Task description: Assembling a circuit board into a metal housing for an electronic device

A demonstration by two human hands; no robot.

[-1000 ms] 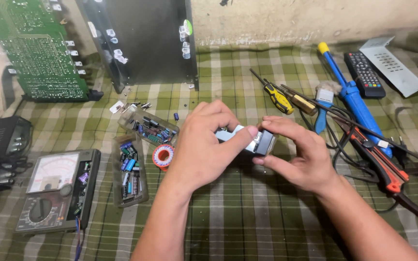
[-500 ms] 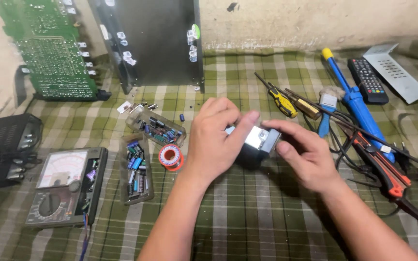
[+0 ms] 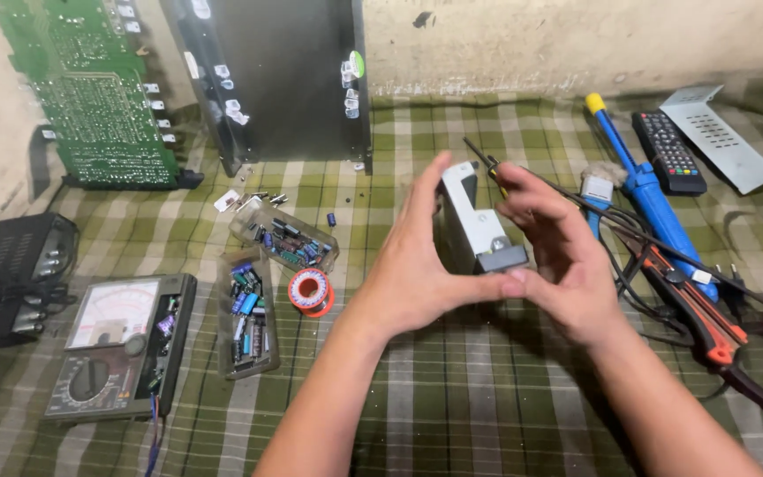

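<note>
above the middle of the checked cloth: both hands raise a small grey metal box (image 3: pixel 474 225) off the surface.
left hand: (image 3: pixel 417 265) cupped against the box's left side, thumb under its dark lower end, clasping it.
right hand: (image 3: pixel 558 256) fingers curled over the box's right side and top, gripping it too.
box: tilted, long side running away from the camera, pale face showing between the hands.
left part of the cloth: solder reel (image 3: pixel 311 291), two clear trays of capacitors (image 3: pixel 247 314), analogue multimeter (image 3: pixel 117 344).
right edge: blue desoldering pump (image 3: pixel 642 194), remote control (image 3: pixel 668 152), orange-handled pliers (image 3: pixel 695 305).
far edge: green circuit board (image 3: pixel 90 88) leaning on the wall.
</note>
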